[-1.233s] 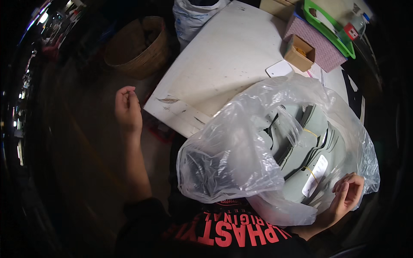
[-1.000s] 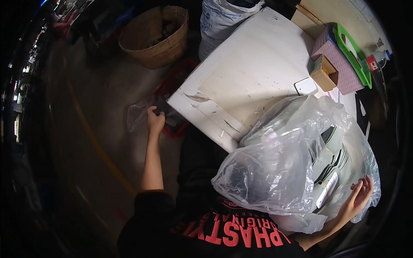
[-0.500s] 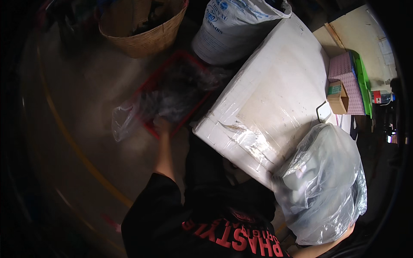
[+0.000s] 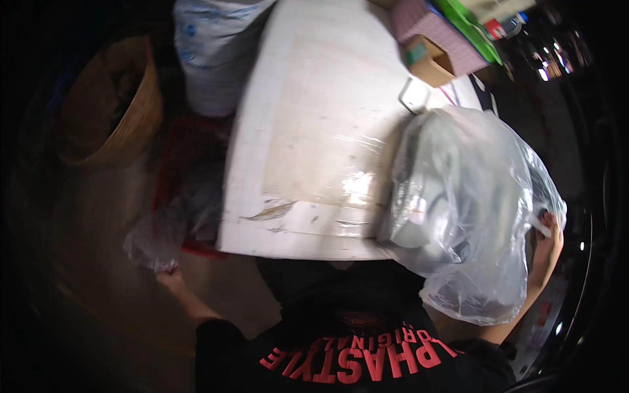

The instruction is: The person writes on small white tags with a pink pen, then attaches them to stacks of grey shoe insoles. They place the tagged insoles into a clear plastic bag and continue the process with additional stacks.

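On the right end of the white table (image 4: 314, 131) a large clear plastic bag (image 4: 485, 196) bulges with pale grey-white contents, whose kind I cannot make out through the film. Its right edge is gathered in my right hand (image 4: 550, 229), fingers closed on the plastic. Down at the left, my left hand (image 4: 170, 278) pinches the end of a thin clear plastic bag (image 4: 152, 241), somewhat blurred. That bag trails out of a red crate (image 4: 169, 154) on the floor, where more dark, filmy plastic lies. The table hides part of the crate.
Beyond the crate stand a white sack (image 4: 213, 72) with blue print and a woven basket (image 4: 141, 124). On the table's far right are a small cardboard box (image 4: 436, 62), a pink patterned box (image 4: 429, 29), a green tray-like piece (image 4: 468, 26) and a bottle (image 4: 508, 27).
My view has swung to the right. My left hand has moved from the crate's near edge to the end of the thin bag. My right hand now shows higher on the large bag's edge.
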`<action>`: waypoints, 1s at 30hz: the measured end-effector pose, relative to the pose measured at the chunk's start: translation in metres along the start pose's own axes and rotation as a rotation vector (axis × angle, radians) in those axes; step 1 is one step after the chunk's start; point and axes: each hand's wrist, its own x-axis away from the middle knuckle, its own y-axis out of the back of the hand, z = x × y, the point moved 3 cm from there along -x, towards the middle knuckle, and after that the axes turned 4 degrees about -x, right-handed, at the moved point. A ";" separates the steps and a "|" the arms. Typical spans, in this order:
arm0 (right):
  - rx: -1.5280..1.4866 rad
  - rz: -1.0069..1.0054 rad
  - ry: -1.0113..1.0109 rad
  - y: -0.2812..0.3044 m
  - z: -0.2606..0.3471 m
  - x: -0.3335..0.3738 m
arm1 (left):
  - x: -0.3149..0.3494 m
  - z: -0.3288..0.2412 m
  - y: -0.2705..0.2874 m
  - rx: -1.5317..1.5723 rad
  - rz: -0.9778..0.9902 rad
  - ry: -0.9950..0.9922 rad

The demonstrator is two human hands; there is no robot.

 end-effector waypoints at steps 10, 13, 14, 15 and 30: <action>0.932 -0.256 0.993 -0.129 0.142 0.105 | 0.168 -0.115 -0.334 -0.302 -0.108 -0.624; 0.665 0.111 1.193 -0.172 0.155 0.118 | 0.224 -0.110 -0.423 -0.397 0.085 -0.723; 0.563 0.271 1.219 -0.188 0.157 0.123 | 0.244 -0.106 -0.455 -0.421 0.162 -0.749; 0.508 0.380 1.277 -0.206 0.159 0.130 | 0.266 -0.100 -0.486 -0.442 0.240 -0.774; -0.299 0.653 0.469 -0.356 0.249 0.034 | 0.565 0.108 -0.816 -0.434 1.365 -0.775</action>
